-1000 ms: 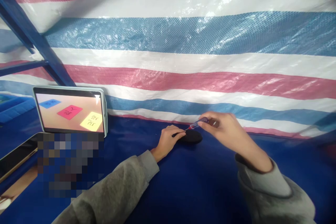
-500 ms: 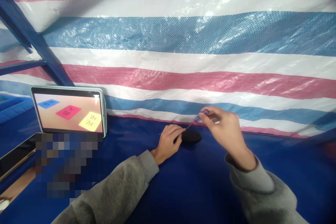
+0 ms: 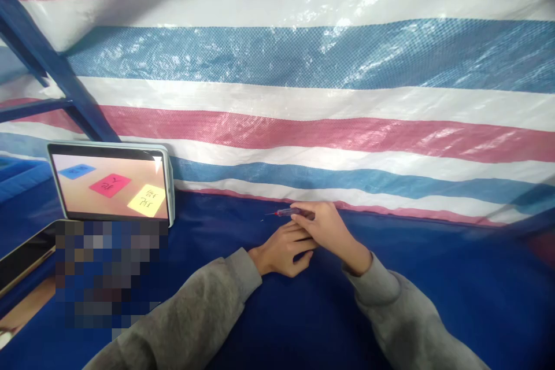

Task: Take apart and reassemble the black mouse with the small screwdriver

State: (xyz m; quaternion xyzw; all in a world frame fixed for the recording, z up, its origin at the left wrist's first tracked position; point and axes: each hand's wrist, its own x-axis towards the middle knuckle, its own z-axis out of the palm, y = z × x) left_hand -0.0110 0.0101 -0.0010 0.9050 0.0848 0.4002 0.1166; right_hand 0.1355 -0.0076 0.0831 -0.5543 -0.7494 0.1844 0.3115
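Observation:
My right hand (image 3: 332, 228) pinches a small screwdriver (image 3: 289, 212) with a clear purplish handle and a red collar. Its thin shaft points left, lying nearly level above the back of my left hand. My left hand (image 3: 286, 250) rests low over the blue surface (image 3: 277, 324), thumb and fingers curled toward each other. Its fingertips go under my right hand, so whatever they hold is hidden. No part of the black oval object seen earlier shows now. A tiny pale speck (image 3: 262, 220) lies on the surface left of the screwdriver's tip.
A tablet (image 3: 108, 185) stands at the left, showing coloured notes. Beside it lie a phone (image 3: 30, 254) and a pixelated patch. Behind the surface hangs a striped plastic sheet (image 3: 303, 98); a blue metal frame (image 3: 82, 98) stands at the left.
My right hand has moved left and down with the screwdriver, which has swung from tilted to nearly level. My left hand has turned and shifted slightly, and the black oval object has gone from sight.

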